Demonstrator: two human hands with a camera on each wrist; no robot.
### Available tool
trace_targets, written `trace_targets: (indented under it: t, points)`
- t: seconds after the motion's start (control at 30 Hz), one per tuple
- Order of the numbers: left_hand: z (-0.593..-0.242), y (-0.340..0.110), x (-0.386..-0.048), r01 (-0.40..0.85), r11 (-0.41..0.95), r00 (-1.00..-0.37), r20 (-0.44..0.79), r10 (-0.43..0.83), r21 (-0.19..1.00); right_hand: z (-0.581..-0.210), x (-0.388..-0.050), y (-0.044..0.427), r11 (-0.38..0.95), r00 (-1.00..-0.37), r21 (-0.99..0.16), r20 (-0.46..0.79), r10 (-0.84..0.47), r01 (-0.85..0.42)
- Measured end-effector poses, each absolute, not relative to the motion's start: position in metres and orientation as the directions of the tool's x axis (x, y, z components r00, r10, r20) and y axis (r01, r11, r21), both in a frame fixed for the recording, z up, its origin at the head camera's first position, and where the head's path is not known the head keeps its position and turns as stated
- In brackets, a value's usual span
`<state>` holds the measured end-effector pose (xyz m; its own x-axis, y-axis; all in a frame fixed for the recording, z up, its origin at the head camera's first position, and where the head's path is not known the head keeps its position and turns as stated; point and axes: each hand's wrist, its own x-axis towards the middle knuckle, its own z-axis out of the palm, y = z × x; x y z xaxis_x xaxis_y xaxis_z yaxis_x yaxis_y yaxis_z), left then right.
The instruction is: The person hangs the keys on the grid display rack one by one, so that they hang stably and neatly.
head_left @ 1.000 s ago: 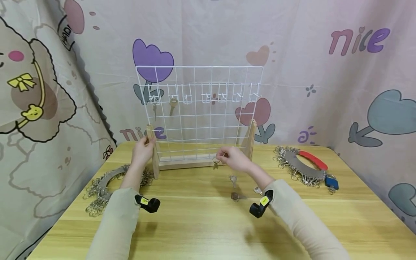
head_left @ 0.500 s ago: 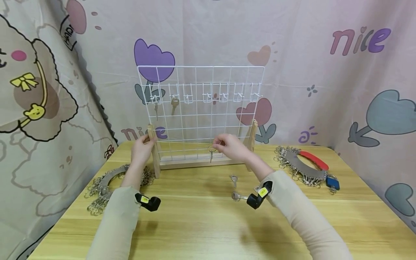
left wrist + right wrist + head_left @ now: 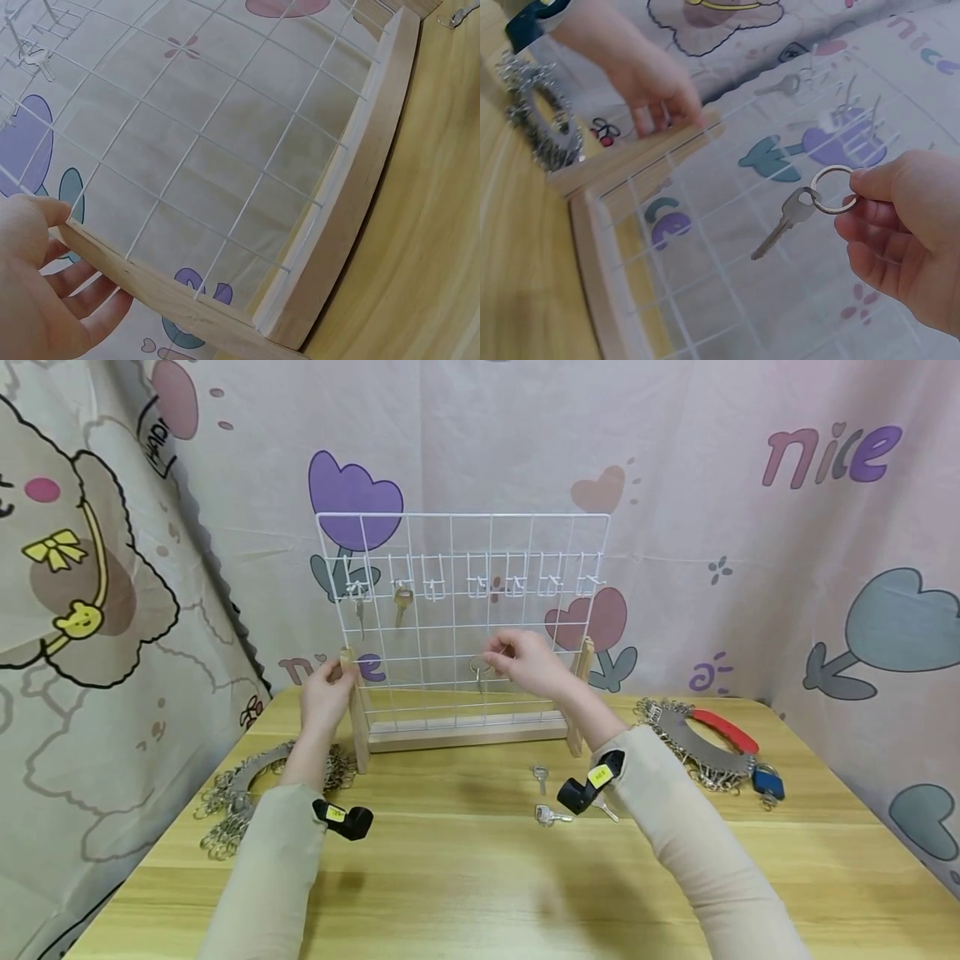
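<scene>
My right hand (image 3: 528, 662) pinches a metal key ring (image 3: 829, 168) between thumb and fingertips. A silver key (image 3: 784, 217) dangles from that ring, in front of the white wire grid (image 3: 462, 514) and below its row of hooks (image 3: 515, 585). My left hand (image 3: 327, 697) grips the top of the rack's left wooden post (image 3: 360, 727); in the left wrist view, the thumb lies on one side and the fingers on the other. Two keys hang at the left end of the hooks, a silver key (image 3: 360, 614) and a brass-toned key (image 3: 403, 604).
Loose keys lie on the table, including a key (image 3: 541, 777) and another key (image 3: 551, 816). A curved metal plate with many rings (image 3: 238, 781) lies left. Another curved plate (image 3: 693, 747) with a red handle (image 3: 723, 729) and blue padlock (image 3: 767, 783) lies right.
My right hand has risen from near the rack's base bar to mid-grid and moved slightly left, carrying the ring and key. The left hand has stayed on the post.
</scene>
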<state>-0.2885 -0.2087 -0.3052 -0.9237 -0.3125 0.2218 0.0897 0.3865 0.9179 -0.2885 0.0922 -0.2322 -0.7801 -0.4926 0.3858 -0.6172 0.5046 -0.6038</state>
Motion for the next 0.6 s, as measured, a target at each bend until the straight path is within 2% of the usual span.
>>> trace_targets:
  t: [0.4,0.6]
  points:
    - [-0.302,-0.207,-0.288,0.082,0.373,-0.922,0.212,-0.324,0.924,-0.195,-0.292,0.067,0.528,-0.764,-0.554,0.435,-0.476,-0.644]
    - [-0.304,-0.208,-0.286,0.081,0.367,-0.924,0.208,-0.321,0.927,-0.179,-0.291,0.049,0.495,-0.767,-0.587,0.455,-0.451,-0.640]
